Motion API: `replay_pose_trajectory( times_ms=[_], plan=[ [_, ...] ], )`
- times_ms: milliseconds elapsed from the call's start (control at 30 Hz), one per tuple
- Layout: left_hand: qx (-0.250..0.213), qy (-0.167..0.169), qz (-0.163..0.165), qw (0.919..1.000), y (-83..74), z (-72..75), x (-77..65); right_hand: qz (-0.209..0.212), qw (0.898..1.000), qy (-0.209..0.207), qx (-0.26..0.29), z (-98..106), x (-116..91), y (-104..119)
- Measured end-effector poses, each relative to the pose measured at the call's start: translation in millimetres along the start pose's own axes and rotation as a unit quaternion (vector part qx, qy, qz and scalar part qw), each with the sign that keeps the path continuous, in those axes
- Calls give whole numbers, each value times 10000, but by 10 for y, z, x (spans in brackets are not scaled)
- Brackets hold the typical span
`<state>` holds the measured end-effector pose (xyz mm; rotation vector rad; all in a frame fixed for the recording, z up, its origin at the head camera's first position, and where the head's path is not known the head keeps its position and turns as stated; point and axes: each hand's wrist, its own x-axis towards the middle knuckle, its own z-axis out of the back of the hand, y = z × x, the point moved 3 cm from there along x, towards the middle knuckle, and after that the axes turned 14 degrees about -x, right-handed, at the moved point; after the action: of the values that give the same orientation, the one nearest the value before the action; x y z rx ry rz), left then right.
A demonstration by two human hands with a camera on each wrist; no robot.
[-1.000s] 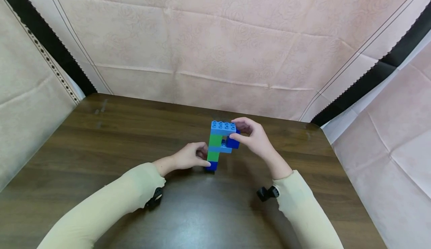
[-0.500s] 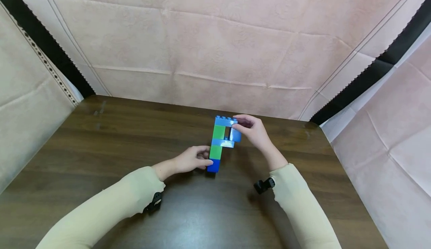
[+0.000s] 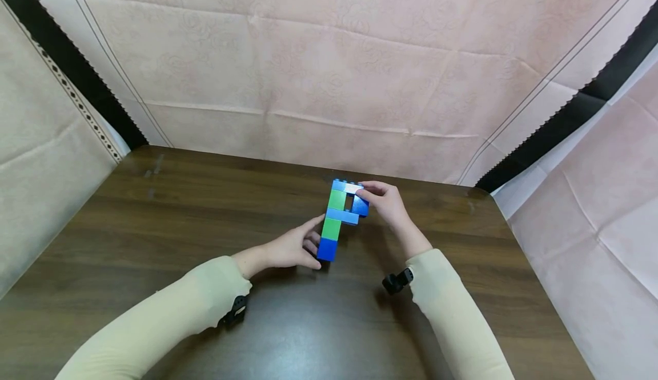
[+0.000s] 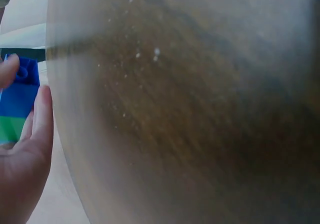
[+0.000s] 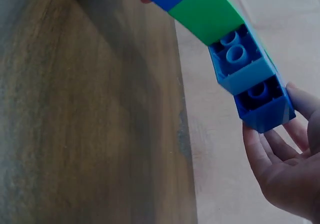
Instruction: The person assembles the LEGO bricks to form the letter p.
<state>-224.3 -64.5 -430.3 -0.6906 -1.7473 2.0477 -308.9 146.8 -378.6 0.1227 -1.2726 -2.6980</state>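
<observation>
A build of joined toy bricks point(image 3: 332, 228) is held tilted over the table: a dark blue brick at its near end, green and light blue ones above, and a blue one at the upper right. My right hand point(image 3: 386, 202) pinches that upper right corner between thumb and fingers. In the right wrist view the hollow undersides of the blue bricks point(image 5: 265, 106) show by the fingertips. My left hand point(image 3: 292, 247) is spread at the near end, index finger extended and thumb apart below the dark blue brick. The left wrist view shows fingers beside this dark blue brick point(image 4: 20, 100).
The brown wooden table point(image 3: 180, 214) lies beneath both hands. A pale patterned cloth point(image 3: 329, 83) rises behind its far edge, with black strips point(image 3: 570, 106) at the corners. Small black cameras point(image 3: 397, 282) sit at the wrists.
The left thumb has come off the dark blue brick and the left fingers have spread. The build has tilted, its top leaning further right, with the right hand still pinching it.
</observation>
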Motion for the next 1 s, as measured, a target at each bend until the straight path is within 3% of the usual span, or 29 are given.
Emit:
replay_pose_trajectory(
  times_ms=[333, 700, 1000],
  plan=[
    [401, -476, -79, 9980, 43, 8, 16, -261, 9996, -6, 65, -112, 67, -87],
    [696, -860, -75, 9938, 49, -11, -1, -562, 9979, 322, 41, -238, 119, -196],
    [787, -994, -44, 9919, 81, -6, 0, -587, 9975, 320, -247, -341, 120, -284]
  ],
)
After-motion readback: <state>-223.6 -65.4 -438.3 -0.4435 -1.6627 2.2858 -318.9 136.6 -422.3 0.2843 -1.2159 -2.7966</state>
